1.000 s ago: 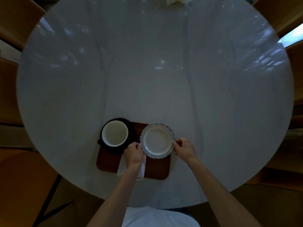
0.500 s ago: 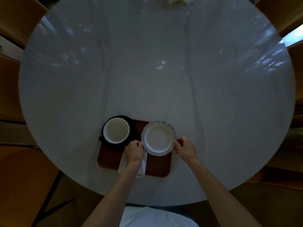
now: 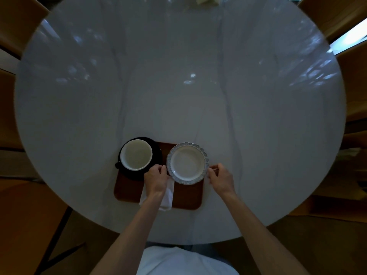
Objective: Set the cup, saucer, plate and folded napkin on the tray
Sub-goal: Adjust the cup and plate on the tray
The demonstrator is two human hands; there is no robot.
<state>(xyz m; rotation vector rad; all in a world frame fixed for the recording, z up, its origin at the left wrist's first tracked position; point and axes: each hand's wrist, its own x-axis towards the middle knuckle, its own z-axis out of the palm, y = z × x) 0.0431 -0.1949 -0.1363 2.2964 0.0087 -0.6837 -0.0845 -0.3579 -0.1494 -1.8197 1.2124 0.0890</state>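
Note:
A brown tray lies on the near part of the table. On its left far corner stands a white-lined cup on a black saucer. A white plate with a scalloped grey rim sits over the tray's right far part. My left hand pinches the plate's left rim, and my right hand holds its right rim. A folded white napkin lies on the tray's near middle, partly hidden under my left wrist.
The round grey marble table stretches far beyond the tray. Wooden chairs ring its edges. A pale object sits at the far rim.
The plate and both hands have shifted slightly away from me over the tray. Cup, saucer and napkin have stayed put.

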